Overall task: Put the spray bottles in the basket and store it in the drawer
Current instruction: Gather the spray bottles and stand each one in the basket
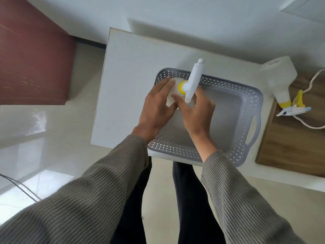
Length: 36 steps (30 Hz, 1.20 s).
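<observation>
Spray bottle [182, 85] upright over the basket's [253, 103] far-left corner, between both hands. Left hand [156, 110] and right hand [197, 111] fingers wrapped around its body. 2nd bottle [279, 81] lies right of basket.

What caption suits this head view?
Both hands lower a spray bottle into the grey basket; a second bottle waits outside.

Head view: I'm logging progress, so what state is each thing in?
Held spray bottle: upright, gripped over the basket.
Second spray bottle: lying outside the basket.
Basket: on the white top.
Left hand: on the held bottle.
Right hand: on the held bottle.
</observation>
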### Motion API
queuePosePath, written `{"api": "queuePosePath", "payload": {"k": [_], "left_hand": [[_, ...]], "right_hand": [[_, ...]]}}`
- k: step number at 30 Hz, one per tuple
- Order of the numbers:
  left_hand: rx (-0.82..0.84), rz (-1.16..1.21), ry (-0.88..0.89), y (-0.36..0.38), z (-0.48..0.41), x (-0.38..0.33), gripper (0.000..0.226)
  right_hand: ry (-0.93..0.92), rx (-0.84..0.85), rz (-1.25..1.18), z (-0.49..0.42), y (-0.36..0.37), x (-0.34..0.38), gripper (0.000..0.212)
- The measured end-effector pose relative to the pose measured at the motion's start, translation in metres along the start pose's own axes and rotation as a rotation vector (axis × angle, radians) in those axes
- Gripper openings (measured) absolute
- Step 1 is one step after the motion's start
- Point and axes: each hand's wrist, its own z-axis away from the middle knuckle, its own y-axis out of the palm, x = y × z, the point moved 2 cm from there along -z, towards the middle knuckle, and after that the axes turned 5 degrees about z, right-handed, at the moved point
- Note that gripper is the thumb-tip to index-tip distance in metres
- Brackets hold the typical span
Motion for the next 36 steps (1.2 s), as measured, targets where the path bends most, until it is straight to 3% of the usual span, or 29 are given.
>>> {"api": "queuePosePath", "payload": {"k": [14, 20, 26, 32, 36], "left_hand": [[0.096, 0.003, -0.015, -0.006, 0.003, 0.012, 0.054], [0.027, -0.012, 0.003, -0.018, 0.038, 0.004, 0.073], [-0.115, -0.032, 0.039, -0.016, 0.114, -0.014, 0.046], [0.129, -0.125, 0.241, 0.038, 0.126, -0.054, 0.041], [0.182, -0.117, 0.403, 0.081, 0.082, -0.097, 0.039]], "right_hand": [[-0.011, 0.01, 0.08, 0.002, 0.018, -0.009, 0.045], [0.037, 0.054, 0.115, 0.018, 0.008, -0.016, 0.068], [0.11, 0.169, 0.332, 0.05, -0.033, -0.041, 0.085], [0.104, 0.202, 0.583, 0.068, -0.089, -0.075, 0.087], [0.141, 0.197, 0.683, 0.068, -0.131, -0.101, 0.089]]}}
